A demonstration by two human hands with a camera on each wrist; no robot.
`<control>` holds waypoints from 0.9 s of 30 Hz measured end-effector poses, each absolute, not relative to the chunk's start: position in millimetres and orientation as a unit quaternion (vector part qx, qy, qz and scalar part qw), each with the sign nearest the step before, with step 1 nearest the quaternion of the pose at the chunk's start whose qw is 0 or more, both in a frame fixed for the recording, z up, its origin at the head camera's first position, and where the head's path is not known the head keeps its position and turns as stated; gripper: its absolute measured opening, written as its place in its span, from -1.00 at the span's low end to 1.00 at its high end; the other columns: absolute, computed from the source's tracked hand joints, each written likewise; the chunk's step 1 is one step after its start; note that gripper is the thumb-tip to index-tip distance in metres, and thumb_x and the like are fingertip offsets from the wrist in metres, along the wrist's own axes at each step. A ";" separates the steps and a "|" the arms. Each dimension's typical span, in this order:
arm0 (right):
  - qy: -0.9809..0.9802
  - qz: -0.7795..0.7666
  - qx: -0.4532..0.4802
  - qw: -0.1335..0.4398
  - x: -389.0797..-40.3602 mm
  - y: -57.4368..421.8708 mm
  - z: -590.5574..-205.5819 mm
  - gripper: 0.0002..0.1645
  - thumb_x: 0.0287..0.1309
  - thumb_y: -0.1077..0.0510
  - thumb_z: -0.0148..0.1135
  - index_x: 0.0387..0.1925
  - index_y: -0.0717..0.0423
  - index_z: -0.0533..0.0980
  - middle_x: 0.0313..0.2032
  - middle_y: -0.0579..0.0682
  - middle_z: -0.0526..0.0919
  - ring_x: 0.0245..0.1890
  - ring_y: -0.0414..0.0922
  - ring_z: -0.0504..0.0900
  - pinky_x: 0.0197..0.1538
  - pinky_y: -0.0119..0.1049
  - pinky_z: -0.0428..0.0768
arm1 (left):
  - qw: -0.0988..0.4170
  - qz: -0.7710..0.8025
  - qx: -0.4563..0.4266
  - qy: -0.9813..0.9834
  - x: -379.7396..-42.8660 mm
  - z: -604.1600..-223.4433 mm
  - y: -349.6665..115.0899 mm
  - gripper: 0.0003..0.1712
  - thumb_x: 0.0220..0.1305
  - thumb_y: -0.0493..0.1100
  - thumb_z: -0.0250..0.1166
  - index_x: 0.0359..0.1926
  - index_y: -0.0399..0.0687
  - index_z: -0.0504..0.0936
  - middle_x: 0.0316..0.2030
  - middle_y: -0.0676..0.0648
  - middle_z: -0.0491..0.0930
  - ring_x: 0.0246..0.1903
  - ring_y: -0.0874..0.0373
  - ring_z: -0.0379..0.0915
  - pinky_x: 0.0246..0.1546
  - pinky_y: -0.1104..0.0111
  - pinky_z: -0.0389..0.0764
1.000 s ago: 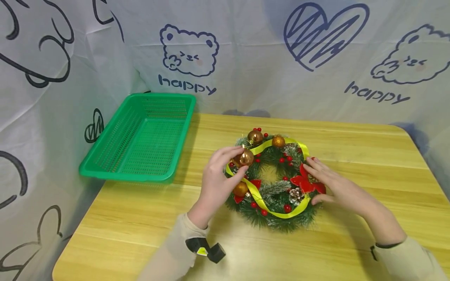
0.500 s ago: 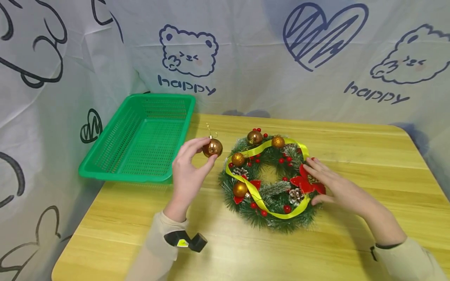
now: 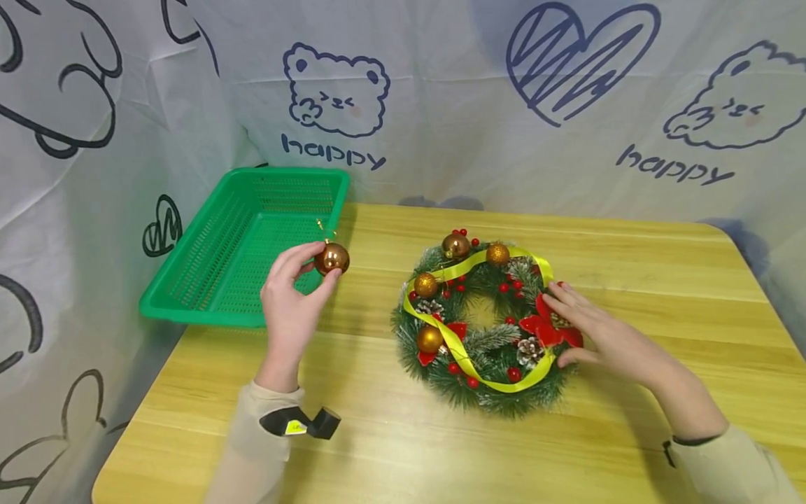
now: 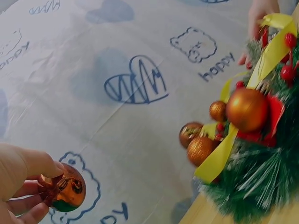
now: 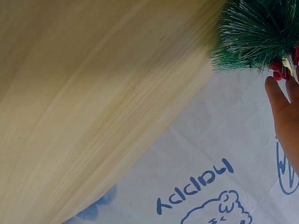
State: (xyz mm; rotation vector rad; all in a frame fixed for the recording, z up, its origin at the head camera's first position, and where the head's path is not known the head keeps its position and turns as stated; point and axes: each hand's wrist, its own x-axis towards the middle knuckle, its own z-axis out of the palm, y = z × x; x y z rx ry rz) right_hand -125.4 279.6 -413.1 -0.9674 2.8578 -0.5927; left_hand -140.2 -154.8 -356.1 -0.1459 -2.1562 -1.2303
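My left hand [image 3: 291,297] pinches a shiny copper bauble [image 3: 332,260] between thumb and fingers, with its gold hanging loop sticking up. In the head view the bauble overlaps the right rim of the green basket [image 3: 306,313]. The left wrist view shows the same bauble [image 4: 69,190] at the fingertips. A green Christmas wreath [image 3: 497,400] lies on the table, dressed with yellow ribbon [image 3: 462,358], red berries, pinecones and several orange-gold baubles [image 3: 430,339]. My right hand [image 3: 601,343] rests with extended fingers on the wreath's right side, beside a red fabric flower [image 3: 543,325].
The wooden table [image 3: 378,434] carries the basket at the back left and the wreath right of centre. White cloth [image 3: 441,105] with drawn hearts and bears hangs behind and to the left. A black camera mount [image 3: 302,423] sits on the left wrist.
My left hand has lifted the copper bauble off the wreath's left side and carried it left to the basket's edge. My right hand has stayed in place on the wreath.
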 end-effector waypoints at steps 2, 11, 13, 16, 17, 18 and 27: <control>0.929 -0.198 -0.310 0.042 -125.1 279.6 -412.7 0.12 -0.14 -0.21 0.30 0.40 -0.09 -0.03 0.42 0.02 -0.15 0.37 0.08 -0.01 0.19 0.12 0.30 | 0.322 -0.466 -0.044 -0.823 -140.4 -356.3 -161.3 -0.61 -0.04 -0.27 0.42 -0.10 -0.16 0.64 -0.08 -0.07 0.57 -0.11 0.12 0.50 -0.11 0.42 0.56; 0.930 -0.190 -0.313 0.027 -124.9 279.7 -413.5 0.13 -0.17 -0.19 0.33 0.40 -0.06 0.00 0.42 0.03 -0.11 0.36 0.08 0.01 0.22 0.09 0.28 | 0.312 -0.459 0.006 -0.832 -144.2 -356.1 -189.2 -0.60 -0.03 -0.23 0.41 -0.08 -0.13 0.63 -0.08 -0.04 0.55 -0.11 0.13 0.48 -0.10 0.41 0.57; 0.930 -0.192 -0.312 0.030 -124.9 280.0 -413.4 0.13 -0.17 -0.19 0.33 0.40 -0.08 -0.01 0.42 0.02 -0.12 0.37 0.07 0.00 0.22 0.10 0.28 | 0.313 -0.455 0.018 -0.833 -146.1 -355.8 -195.7 -0.61 -0.02 -0.23 0.41 -0.08 -0.13 0.63 -0.08 -0.04 0.55 -0.10 0.14 0.47 -0.08 0.41 0.56; 0.930 -0.196 -0.309 0.034 -124.7 280.4 -413.1 0.12 -0.17 -0.19 0.33 0.40 -0.08 -0.01 0.42 0.01 -0.12 0.37 0.06 -0.01 0.21 0.12 0.28 | 0.316 -0.443 0.034 -0.838 -148.0 -355.4 -204.4 -0.61 -0.01 -0.23 0.40 -0.08 -0.13 0.63 -0.08 -0.05 0.55 -0.08 0.15 0.45 -0.07 0.42 0.56; 0.930 -0.195 -0.310 0.033 -124.7 280.4 -412.9 0.13 -0.17 -0.19 0.33 0.40 -0.07 0.00 0.42 0.01 -0.12 0.37 0.06 -0.01 0.21 0.11 0.28 | 0.317 -0.438 0.038 -0.840 -148.0 -355.3 -206.9 -0.61 -0.01 -0.23 0.40 -0.08 -0.13 0.63 -0.08 -0.05 0.55 -0.07 0.14 0.45 -0.07 0.40 0.56; 0.930 -0.193 -0.310 0.032 -124.6 280.4 -412.8 0.13 -0.17 -0.19 0.33 0.40 -0.07 0.00 0.42 0.02 -0.12 0.37 0.06 -0.01 0.21 0.11 0.28 | 0.317 -0.434 0.042 -0.842 -148.2 -355.2 -209.2 -0.61 -0.01 -0.23 0.40 -0.08 -0.13 0.63 -0.08 -0.06 0.54 -0.07 0.14 0.44 -0.07 0.40 0.56; 0.932 -0.193 -0.305 0.041 -124.2 279.6 -410.4 0.15 -0.19 -0.21 0.33 0.40 -0.09 -0.02 0.42 0.01 -0.13 0.38 0.06 -0.03 0.23 0.12 0.26 | 0.295 -0.409 0.077 -0.860 -149.8 -357.2 -228.4 -0.60 0.03 -0.24 0.37 -0.04 -0.16 0.60 -0.05 -0.10 0.51 -0.03 0.08 0.42 -0.02 0.37 0.55</control>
